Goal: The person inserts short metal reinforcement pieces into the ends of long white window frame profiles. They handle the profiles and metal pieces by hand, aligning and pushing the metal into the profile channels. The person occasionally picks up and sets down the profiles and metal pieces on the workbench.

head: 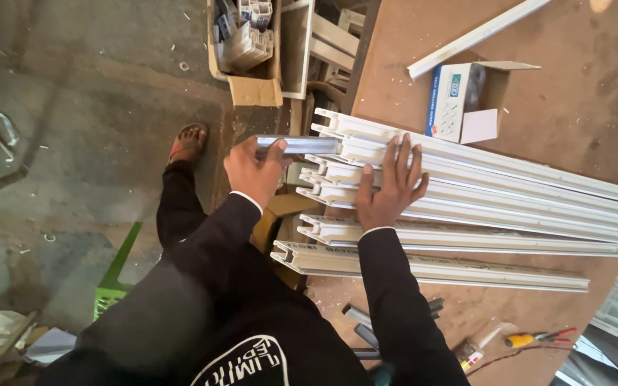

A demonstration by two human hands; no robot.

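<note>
Several long white plastic window profiles lie side by side on a brown workbench, their cut ends overhanging its left edge. My left hand grips a shiny grey metal bar that sticks out of the end of one profile near the top of the stack. My right hand lies flat, fingers spread, on top of the profiles just right of their ends. Both arms wear dark sleeves.
A small white and blue cardboard box stands open behind the profiles, with a loose white strip beyond it. A cardboard box of offcuts sits on the concrete floor. Pliers with orange handles lie at the bench's near edge. My sandalled foot is below.
</note>
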